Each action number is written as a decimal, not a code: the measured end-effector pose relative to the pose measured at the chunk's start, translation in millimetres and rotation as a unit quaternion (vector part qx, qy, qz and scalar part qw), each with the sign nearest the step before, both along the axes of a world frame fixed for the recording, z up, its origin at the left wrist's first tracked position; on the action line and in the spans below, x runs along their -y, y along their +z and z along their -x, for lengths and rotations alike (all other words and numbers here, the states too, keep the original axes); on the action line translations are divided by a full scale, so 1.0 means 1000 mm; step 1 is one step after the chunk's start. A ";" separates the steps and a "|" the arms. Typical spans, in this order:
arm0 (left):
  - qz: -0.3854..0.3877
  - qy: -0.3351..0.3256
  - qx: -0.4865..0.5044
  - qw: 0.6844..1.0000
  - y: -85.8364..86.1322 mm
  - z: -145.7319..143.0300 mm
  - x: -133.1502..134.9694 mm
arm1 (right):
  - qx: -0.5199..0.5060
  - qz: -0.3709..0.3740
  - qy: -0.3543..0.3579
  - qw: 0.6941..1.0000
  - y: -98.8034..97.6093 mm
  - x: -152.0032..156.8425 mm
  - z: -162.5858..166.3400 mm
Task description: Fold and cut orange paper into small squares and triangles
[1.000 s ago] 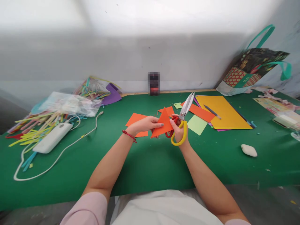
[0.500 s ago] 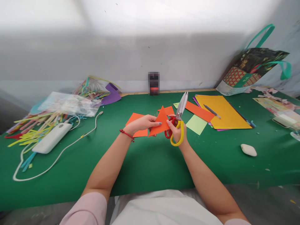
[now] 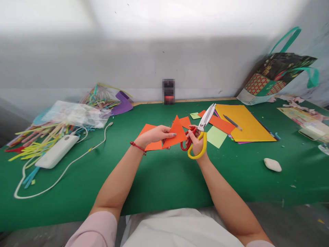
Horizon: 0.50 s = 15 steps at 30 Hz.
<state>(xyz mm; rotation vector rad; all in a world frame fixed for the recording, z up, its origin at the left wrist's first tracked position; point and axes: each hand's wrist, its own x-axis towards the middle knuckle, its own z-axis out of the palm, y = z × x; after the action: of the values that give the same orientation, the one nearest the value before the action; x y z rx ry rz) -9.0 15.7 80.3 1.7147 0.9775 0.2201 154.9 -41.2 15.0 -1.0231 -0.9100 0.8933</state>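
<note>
Between thumb and fingers, my left hand [image 3: 158, 135] pinches an orange paper triangle [image 3: 176, 133] whose tip points up and away. My right hand [image 3: 197, 143] is closed around a pair of scissors [image 3: 203, 127] with one red and one yellow handle loop. The scissors' blades look shut and point up to the right, clear of the triangle. Under and beside my left hand lies an orange sheet [image 3: 153, 145]; another orange piece [image 3: 184, 121] rests behind the triangle. A pale green square [image 3: 217, 136] and an orange strip [image 3: 223, 123] are right of the scissors.
On the right are yellow sheets [image 3: 248, 128] with a pen [image 3: 232, 122] on top, a white case [image 3: 272, 164] and a patterned bag [image 3: 269, 82]. Paper strips [image 3: 31, 151], a white power bank [image 3: 58, 151] and its cable [image 3: 69, 166] occupy the left. A blurred dark object [image 3: 168, 91] stands at the wall.
My right hand has let go of the triangle's right edge and moved slightly right with the scissors, which tilt further right. My left hand still holds the triangle, almost unmoved.
</note>
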 end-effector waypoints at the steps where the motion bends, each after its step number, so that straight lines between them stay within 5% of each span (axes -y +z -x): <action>1: 0.003 -0.001 0.003 1.000 0.000 0.000 0.000 | -0.006 0.000 0.002 1.000 0.000 0.000 -0.001; 9: 0.007 0.005 0.005 1.000 -0.002 0.000 -0.002 | 0.055 0.009 0.007 0.998 0.003 0.005 0.001; 15: 0.017 -0.050 0.004 0.999 0.000 0.001 0.001 | 0.079 0.000 0.008 0.997 0.002 0.003 0.001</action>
<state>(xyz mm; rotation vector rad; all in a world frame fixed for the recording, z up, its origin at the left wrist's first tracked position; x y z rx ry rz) -9.8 14.6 80.5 1.7256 0.8836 0.1447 153.8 -44.6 17.1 -1.0987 -1.0513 0.8333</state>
